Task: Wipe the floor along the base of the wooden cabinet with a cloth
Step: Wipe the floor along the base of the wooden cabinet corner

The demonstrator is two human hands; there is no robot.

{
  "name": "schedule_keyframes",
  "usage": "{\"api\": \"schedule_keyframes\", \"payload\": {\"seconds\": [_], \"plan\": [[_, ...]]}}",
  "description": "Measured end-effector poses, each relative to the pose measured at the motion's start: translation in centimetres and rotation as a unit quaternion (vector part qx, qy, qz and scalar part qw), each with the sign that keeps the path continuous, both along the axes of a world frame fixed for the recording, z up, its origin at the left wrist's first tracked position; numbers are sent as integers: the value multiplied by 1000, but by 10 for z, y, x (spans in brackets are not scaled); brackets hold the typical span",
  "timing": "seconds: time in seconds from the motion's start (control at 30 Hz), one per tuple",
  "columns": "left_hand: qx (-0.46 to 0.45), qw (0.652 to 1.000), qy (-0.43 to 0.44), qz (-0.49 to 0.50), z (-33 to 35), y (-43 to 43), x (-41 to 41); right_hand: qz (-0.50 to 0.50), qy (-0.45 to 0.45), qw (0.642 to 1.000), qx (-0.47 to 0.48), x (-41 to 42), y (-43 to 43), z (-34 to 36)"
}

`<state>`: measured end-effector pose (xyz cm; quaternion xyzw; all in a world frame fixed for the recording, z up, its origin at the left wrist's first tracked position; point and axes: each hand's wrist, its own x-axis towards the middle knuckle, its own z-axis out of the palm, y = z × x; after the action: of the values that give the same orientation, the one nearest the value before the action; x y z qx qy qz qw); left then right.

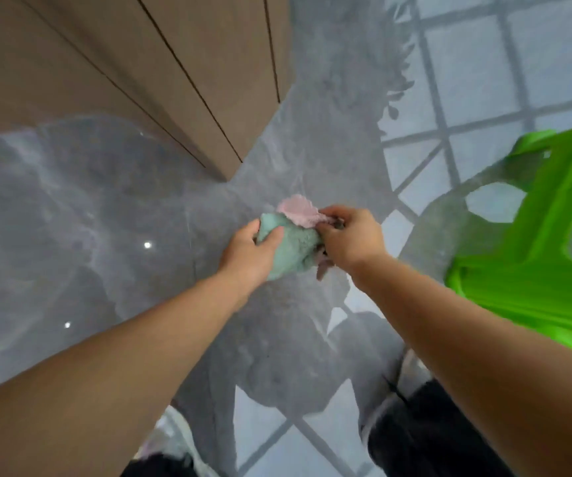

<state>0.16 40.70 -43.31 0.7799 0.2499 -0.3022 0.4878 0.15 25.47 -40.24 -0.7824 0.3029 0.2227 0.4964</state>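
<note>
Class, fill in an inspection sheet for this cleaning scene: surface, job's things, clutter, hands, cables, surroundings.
Surface: glossy grey marble floor, mirroring a window grid.
Job's things: bunched green and pink cloth held above the floor, not wiping yet; wooden cabinet upper left.
Clutter: green plastic stool at right.
Hands: left hand grips the green part; right hand pinches the pink edge.
Cables: nothing seen.
Surroundings: person's dark-trousered legs at the bottom edge.

Bare forearms (pixel 467 325), dark trousers (pixel 425 432)
</note>
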Motion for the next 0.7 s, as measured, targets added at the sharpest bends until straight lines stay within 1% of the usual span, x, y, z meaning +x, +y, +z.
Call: {"api": "schedule_keyframes", "payload": {"seconds": [0.03, 0.07, 0.1, 0.13, 0.17, 0.2, 0.23, 0.27, 0.3, 0.37, 0.43, 0.5, 0.53, 0.6, 0.7], "plan": [[-20, 999, -14, 44, -24, 8, 16, -3, -21, 1000, -16, 16, 10, -24], [-40, 995, -21, 91, -44, 17, 32, 1, -44, 998, -52, 32, 17, -48], [-22, 991, -38, 123, -65, 29, 46, 15, -73, 992, -102, 48, 22, -70], [52, 989, -76, 116, -86, 45, 57, 43, -100, 982, -155, 60, 28, -91], [168, 975, -126, 77, -109, 65, 62, 86, -124, 966, -208, 68, 36, -110], [281, 945, -167, 24, -127, 85, 62, 138, -150, 944, -259, 73, 45, -127], [359, 914, -187, -33, -142, 101, 59, 186, -168, 921, -297, 74, 57, -142], [396, 893, -195, -87, -157, 114, 56, 222, -175, 904, -320, 71, 71, -157], [409, 880, -206, -126, -168, 123, 54, 249, -174, 893, -331, 69, 83, -172], [432, 857, -227, -166, -186, 129, 49, 264, -154, 887, -346, 68, 107, -194], [447, 845, -239, -168, -191, 129, 48, 245, -151, 881, -375, 69, 117, -207], [456, 841, -244, -160, -193, 130, 47, 261, -168, 861, -404, 87, 110, -214], [462, 837, -245, -164, -193, 130, 47, 266, -169, 853, -415, 103, 100, -216], [473, 827, -255, -167, -197, 133, 47, 239, -155, 849, -445, 153, 72, -220], [491, 811, -271, -166, -206, 135, 47, 211, -100, 862, -451, 228, 29, -216]]}}
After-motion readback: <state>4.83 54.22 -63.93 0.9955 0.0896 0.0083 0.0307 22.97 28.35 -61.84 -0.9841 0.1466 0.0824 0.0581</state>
